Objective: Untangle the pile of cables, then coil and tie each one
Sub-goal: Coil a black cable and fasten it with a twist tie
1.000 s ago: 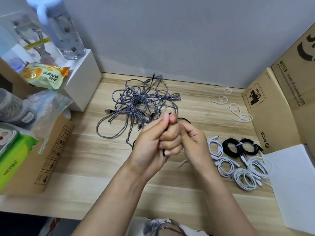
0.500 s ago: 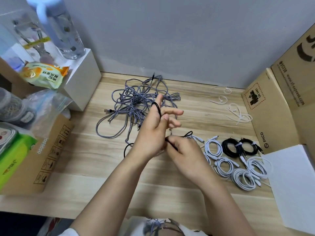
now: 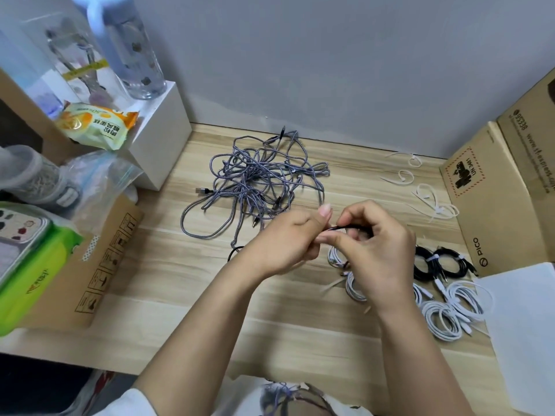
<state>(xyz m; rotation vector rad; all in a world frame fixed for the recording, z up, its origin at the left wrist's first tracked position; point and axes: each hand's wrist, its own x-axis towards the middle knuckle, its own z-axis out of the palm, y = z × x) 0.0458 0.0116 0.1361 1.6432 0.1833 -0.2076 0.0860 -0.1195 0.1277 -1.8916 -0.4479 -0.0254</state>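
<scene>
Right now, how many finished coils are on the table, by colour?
Black coils: 2
White coils: 5 in view; the right hand may hide more
Total: 7 in view
Not counted: black cable pinched between left hand and right hand.

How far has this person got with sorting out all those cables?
Partway. Done: two black coils and several white coils lie tied on the right of the desk. In hand: the left hand and right hand both pinch a black cable, apparently coiling it. Left: the grey tangle near the wall is untouched. Loose white ties wait at the right.
</scene>
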